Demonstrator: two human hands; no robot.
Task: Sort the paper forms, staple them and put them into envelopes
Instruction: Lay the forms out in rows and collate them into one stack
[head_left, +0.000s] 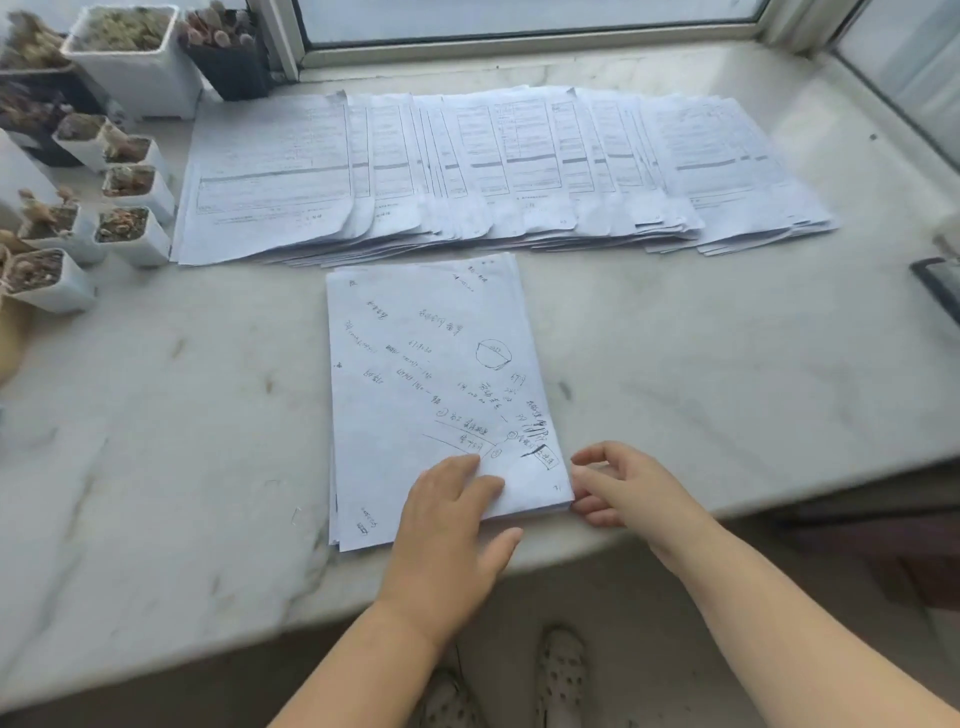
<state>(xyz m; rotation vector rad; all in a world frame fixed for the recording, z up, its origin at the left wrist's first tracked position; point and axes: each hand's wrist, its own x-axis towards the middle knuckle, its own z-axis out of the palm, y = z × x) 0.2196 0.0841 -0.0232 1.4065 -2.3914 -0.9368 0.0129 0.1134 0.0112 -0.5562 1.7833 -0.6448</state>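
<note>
A thick stack of paper (426, 374) with handwritten notes on its top sheet lies in the middle of the marble sill. My left hand (452, 525) rests flat on the stack's near edge, fingers straight. My right hand (618, 483) is at the stack's near right corner, fingers loosely curled against the edge of the sheets. Behind the stack, several overlapping piles of printed forms (493, 166) are fanned in a row from left to right.
Small white and dark pots of succulents (130, 192) crowd the left and back left. A window frame (519, 36) runs along the back. A dark flat object (940, 291) sits at the right edge. The marble sill (182, 415) ends at my front, with the floor below.
</note>
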